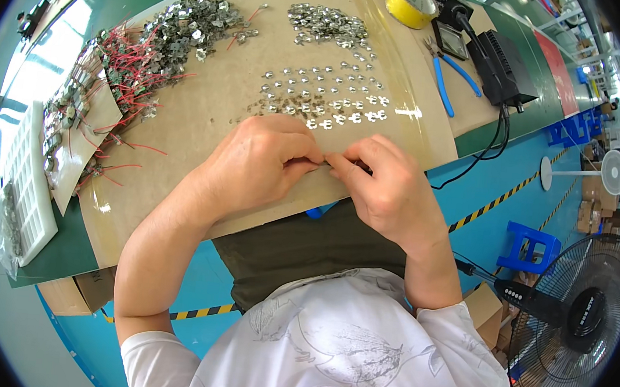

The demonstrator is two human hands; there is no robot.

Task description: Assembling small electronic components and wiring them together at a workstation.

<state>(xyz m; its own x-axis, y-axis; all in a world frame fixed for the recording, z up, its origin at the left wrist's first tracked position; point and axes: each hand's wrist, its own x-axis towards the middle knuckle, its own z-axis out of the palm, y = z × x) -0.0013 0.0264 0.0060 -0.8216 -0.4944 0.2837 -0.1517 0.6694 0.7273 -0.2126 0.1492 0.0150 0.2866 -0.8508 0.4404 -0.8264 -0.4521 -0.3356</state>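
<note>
My left hand (pixel 261 161) and my right hand (pixel 384 189) meet over the near edge of the brown work board (pixel 216 82). Both are closed in a pinch, thumb against forefinger, fingertips almost touching. Between them is a tiny dark piece, too small to make out. Just beyond my fingers, small shiny metal clips (pixel 346 115) lie spread in loose rows. Farther off is a heap of similar silvery metal parts (pixel 328 25). To the left sits a big pile of small metal parts with red wires (pixel 152 54).
Blue-handled pliers (pixel 445 84), a yellow tape roll (pixel 412 5) and a black soldering station (pixel 499 70) stand at the far right. A white grid tray (pixel 26 191) and a clear plastic bag (pixel 4 229) lie at the left edge. A black fan (pixel 572 319) stands at my right.
</note>
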